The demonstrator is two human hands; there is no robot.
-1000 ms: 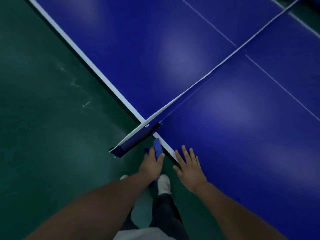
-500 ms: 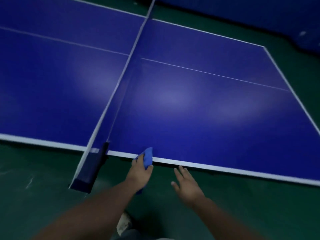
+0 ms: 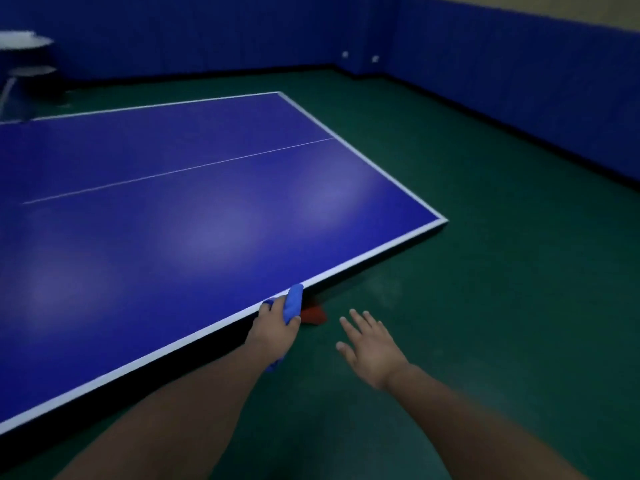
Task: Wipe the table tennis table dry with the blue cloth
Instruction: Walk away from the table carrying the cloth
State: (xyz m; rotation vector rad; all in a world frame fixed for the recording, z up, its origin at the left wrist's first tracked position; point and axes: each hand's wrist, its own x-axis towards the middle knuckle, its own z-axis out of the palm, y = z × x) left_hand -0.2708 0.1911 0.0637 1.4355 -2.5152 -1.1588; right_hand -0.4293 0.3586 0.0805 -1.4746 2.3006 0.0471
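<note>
Seen from the head camera, a blue cloth [image 3: 293, 303] is gripped in the left hand [image 3: 275, 329] at the near edge of a dark blue counter [image 3: 207, 220] marked with white table tennis lines. The fingers [image 3: 266, 308] of that hand are curled round the rolled cloth, whose upper end is held against the white border stripe, while a short tail of it is seen below the wrist. The right hand [image 3: 372, 348] is held out over the green floor [image 3: 485, 306], well clear of the counter's edge, its fingers straight and slightly spread, with nothing held. Soft patches of reflected light are seen across the counter top; whether it is wet cannot be told. A red object [image 3: 315, 315], too blurred to be identified, is glimpsed on the floor under the counter, just beyond the cloth. The room is bounded by blue padded walls [image 3: 519, 81], and white round tables [image 3: 24, 41] are made out at far left.
</note>
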